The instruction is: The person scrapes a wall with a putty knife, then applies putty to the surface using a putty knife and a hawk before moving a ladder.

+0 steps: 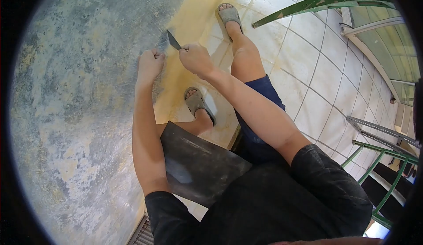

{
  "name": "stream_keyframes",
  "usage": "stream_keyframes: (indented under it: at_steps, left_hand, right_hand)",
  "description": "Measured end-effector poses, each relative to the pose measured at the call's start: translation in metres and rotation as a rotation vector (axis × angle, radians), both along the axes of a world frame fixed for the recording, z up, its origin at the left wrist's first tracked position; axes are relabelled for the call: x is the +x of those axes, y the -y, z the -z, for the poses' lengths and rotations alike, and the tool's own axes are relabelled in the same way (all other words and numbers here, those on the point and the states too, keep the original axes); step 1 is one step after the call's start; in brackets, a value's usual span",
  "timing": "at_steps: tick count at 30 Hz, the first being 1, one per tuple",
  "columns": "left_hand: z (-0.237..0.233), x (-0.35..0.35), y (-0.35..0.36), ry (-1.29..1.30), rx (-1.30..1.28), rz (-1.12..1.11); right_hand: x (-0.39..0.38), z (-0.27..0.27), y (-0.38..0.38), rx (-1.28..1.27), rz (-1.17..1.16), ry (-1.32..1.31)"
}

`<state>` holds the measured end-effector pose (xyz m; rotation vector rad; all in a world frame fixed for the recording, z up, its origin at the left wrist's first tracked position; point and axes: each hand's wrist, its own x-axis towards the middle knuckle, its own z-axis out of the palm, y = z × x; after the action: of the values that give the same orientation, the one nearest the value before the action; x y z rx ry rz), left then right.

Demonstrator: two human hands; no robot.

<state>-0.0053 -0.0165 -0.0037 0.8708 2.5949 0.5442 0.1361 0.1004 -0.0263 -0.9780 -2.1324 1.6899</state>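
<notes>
My right hand is closed around the handle end of a scraper. Its dark, pointed blade sticks out up and to the left, overlapping the wall's yellow band in this view. The handle is hidden in my fist. To the left, my left hand is curled into a fist at the wall; the inside of the fist is hidden, and I cannot tell whether it holds anything. The wall is mottled grey-blue with worn yellowish and pale patches, and yellow along its lower edge.
A dark, scuffed sheet lies across my lap under my left arm. My sandalled feet stand on white floor tiles. On the right are a curved green bar, a perforated metal rail and a green metal frame.
</notes>
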Motion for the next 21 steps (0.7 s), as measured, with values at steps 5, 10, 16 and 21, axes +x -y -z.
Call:
stream_keyframes:
  at_steps: [5, 10, 16, 21]
  left_hand:
    - [0.004, 0.003, -0.005, 0.489, 0.257, -0.226]
    - [0.005, 0.015, -0.022, 0.662, 0.384, -0.319]
    - [0.016, 0.014, -0.032, 0.766, 0.417, -0.257]
    - [0.003, 0.027, -0.045, 0.778, 0.484, -0.367]
  right_hand:
    - [0.011, -0.008, 0.008, 0.29, -0.069, 0.036]
    - [0.03, -0.018, 0.007, 0.365, -0.192, 0.027]
    - [0.044, -0.019, 0.004, 0.357, -0.256, 0.009]
    - [0.05, -0.014, 0.001, 0.374, -0.203, -0.006]
